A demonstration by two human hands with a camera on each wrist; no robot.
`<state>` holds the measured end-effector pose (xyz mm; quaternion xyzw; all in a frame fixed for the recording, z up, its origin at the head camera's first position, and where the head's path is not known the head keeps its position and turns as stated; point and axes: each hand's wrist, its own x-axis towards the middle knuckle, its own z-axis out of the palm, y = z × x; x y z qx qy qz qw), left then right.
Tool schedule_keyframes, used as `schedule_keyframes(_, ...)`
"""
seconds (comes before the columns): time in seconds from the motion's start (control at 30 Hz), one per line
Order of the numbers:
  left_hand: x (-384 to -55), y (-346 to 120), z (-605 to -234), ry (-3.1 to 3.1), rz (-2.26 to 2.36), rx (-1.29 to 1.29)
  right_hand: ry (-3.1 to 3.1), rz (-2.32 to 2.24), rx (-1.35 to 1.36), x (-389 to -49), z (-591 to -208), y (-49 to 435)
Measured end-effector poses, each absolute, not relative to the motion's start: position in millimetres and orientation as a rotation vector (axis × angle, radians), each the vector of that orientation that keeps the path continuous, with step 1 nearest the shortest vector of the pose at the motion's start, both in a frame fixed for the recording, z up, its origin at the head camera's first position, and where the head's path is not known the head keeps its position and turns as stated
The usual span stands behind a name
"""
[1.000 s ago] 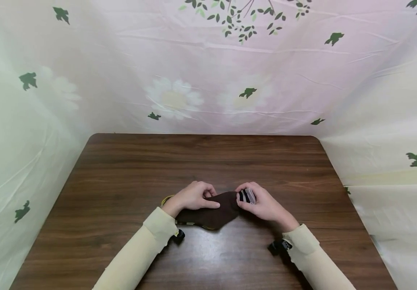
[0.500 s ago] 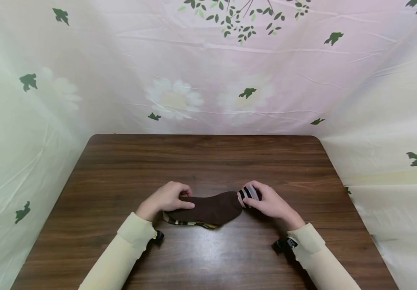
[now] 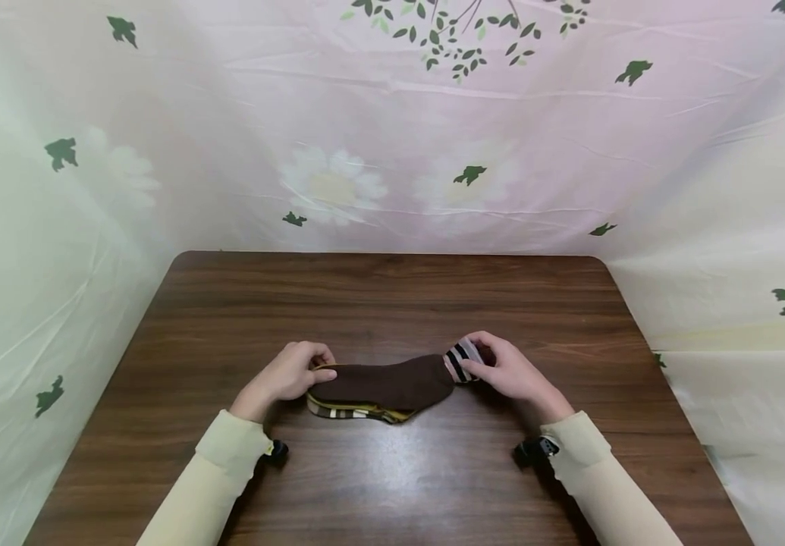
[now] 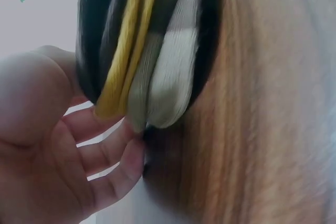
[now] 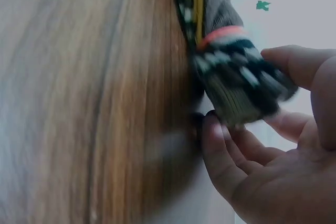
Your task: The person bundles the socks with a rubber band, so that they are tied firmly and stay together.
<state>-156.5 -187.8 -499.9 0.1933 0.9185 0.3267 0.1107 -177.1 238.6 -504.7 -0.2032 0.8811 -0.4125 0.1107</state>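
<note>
A layered stack of socks lies lengthwise across the table, dark brown on top. Yellow and striped layers show along its near edge and, in the left wrist view, as rounded yellow and pale striped toe ends. My left hand holds the toe end, thumb on top and fingers curled at the far side and below. At the other end, a cuff striped black and grey with a pink band wraps the socks. My right hand grips this cuff between thumb and fingers.
The brown wood-grain table has rounded far corners. A pale curtain printed with flowers, leaves and birds hangs behind it and on both sides. A small dark device sits at each wrist.
My left hand has slid left along the socks from their middle to the toe end, uncovering the brown top. The right hand stays at the cuff, of which more now shows.
</note>
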Motion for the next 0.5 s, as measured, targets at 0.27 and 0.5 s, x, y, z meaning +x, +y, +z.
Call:
schedule_keyframes(0.27,-169,-200,-500,2.808,0.940,0.489,2.521,-1.290,-0.608,-178,-510,242)
schedule_keyframes(0.5,-176,-202,-502,2.825,0.985,0.453,2.562,-1.251,-0.633,-178,-510,240)
